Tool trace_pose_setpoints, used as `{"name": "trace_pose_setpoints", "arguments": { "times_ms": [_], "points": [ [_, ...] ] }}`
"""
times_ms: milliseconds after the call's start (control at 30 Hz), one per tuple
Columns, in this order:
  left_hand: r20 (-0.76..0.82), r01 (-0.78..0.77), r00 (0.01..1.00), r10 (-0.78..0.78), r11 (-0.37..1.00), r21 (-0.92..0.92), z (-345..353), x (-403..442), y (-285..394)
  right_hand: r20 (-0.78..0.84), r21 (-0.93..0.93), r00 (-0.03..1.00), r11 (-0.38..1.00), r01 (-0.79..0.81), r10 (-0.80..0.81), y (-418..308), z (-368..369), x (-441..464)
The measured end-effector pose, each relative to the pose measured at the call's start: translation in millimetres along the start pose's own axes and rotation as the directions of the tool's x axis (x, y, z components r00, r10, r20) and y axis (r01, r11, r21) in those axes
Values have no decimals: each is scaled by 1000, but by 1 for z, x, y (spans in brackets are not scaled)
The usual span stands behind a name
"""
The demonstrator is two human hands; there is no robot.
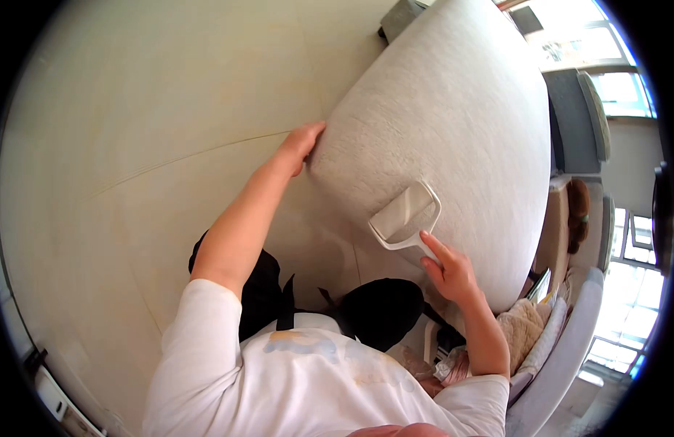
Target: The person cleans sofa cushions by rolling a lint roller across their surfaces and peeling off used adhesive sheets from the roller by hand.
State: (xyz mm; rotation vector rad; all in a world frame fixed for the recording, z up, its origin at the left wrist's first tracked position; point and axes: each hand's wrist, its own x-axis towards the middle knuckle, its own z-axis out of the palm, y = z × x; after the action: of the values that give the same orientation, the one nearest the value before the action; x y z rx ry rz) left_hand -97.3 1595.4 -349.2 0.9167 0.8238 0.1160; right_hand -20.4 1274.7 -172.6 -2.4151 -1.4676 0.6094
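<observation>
A large pale grey padded piece (453, 124), its surface wrinkled near the close end, stretches from in front of me to the top of the view. On that surface lies the head of a white lint roller (404, 213). My right hand (451, 271) is closed round the roller's handle, with the index finger stretched along it. At the near left corner of the padded piece, my left hand (306, 147) grips the edge; its fingertips are partly hidden behind that edge.
Pale tiled floor (169, 95) spreads to the left. On the right are a grey sofa (588, 306), a beige blanket (522, 331), a brown plush item (579, 211) and a grey chair (573, 120). A grey block (401, 20) stands at the top.
</observation>
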Motion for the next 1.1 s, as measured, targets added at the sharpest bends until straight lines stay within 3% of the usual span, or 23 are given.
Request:
{"name": "trace_pose_setpoints", "arguments": {
  "times_ms": [67,133,167,233,400,467,567,700,767,900,1000,1100],
  "points": [
    [-47,-240,969,242,970,47,13,-25,17,-30,-14,999,1000,13,-13,-3,-1,-15],
    [14,-302,953,302,953,-4,22,-54,31,-236,90,960,981,174,-149,-13,6,-22],
    [50,-365,928,369,929,-66,24,-67,36,-248,96,959,981,168,-140,-16,9,-24],
    [91,-429,897,432,902,-55,28,-95,44,-364,185,892,919,349,-266,-21,19,-23],
    [239,-550,804,544,834,-46,34,-156,58,-452,278,806,797,535,-383,-32,33,-17],
    [271,-673,718,641,739,35,33,-173,57,-480,282,774,763,582,-413,-32,39,-17],
    [341,-748,644,685,657,95,32,-191,58,-525,293,722,701,650,-450,-30,46,-16],
    [373,-776,620,691,610,161,40,-209,56,-571,373,707,636,676,-417,-24,65,-22],
    [413,-850,523,745,491,191,44,-214,55,-602,425,709,604,674,-368,-20,77,-27],
    [375,-844,536,756,467,263,52,-230,54,-642,467,703,571,675,-307,-19,80,-29],
    [472,-908,417,777,334,252,54,-230,52,-638,473,718,594,651,-279,-19,80,-31],
    [527,-911,365,768,178,372,59,-232,52,-635,466,710,583,665,-303,-20,78,-27]
  ]
}}
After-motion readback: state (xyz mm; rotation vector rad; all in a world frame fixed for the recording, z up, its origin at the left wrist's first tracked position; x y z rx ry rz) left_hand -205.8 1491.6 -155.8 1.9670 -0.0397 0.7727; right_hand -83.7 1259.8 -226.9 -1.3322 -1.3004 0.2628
